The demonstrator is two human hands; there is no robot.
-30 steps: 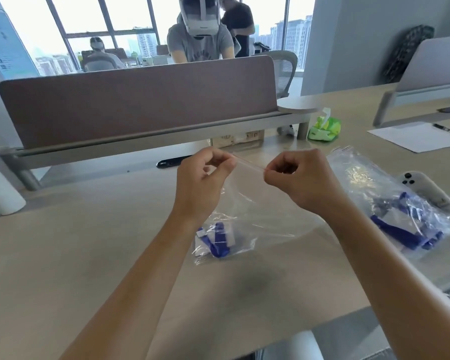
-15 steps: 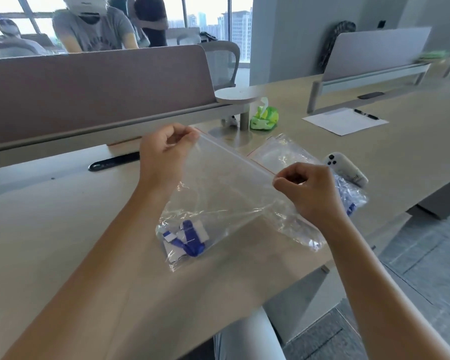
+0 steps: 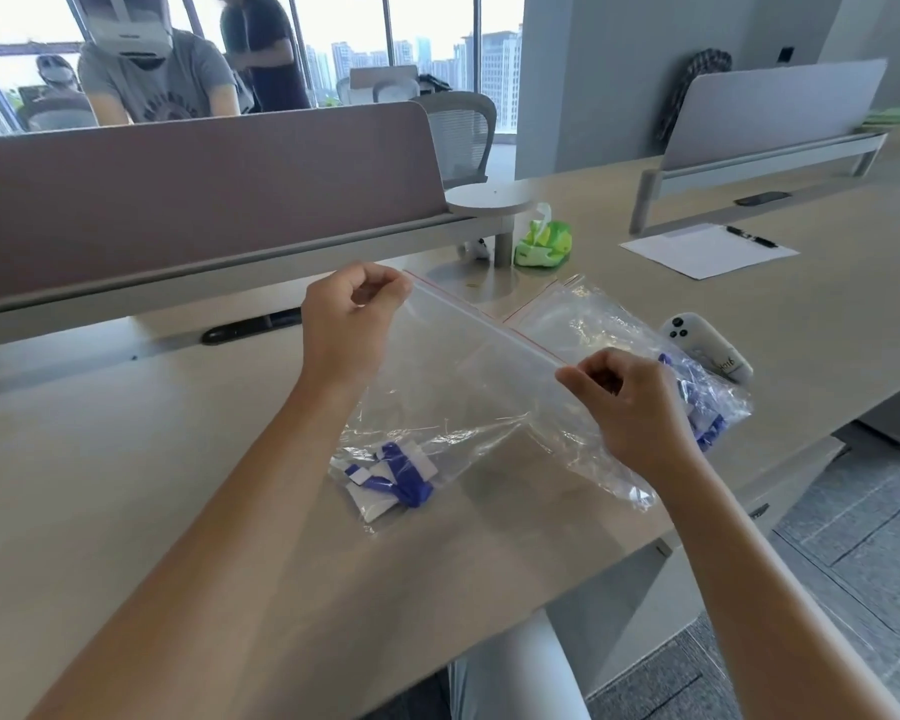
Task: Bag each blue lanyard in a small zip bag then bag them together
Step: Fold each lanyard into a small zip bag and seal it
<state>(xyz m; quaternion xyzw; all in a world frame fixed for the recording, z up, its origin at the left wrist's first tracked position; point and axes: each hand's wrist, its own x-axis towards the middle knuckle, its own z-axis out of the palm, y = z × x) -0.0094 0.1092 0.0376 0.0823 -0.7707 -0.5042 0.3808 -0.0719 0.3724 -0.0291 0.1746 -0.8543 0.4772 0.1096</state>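
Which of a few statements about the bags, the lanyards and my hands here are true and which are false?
1. Both hands pinch the zip edge of one clear bag. True: left hand at one end, right hand at the other.
2. The blue lanyard lies loose on the desk. False: it sits inside the held bag, at the bottom.
3. A second bag holding something blue lies to the right. True.
4. The white controller lies inside the second bag. False: it lies on the desk beside it.
5. A green packet sits farther back. True.

Your right hand (image 3: 627, 402) covers most of the second bag's blue lanyard (image 3: 705, 407), and the white controller's (image 3: 707, 348) label is unreadable
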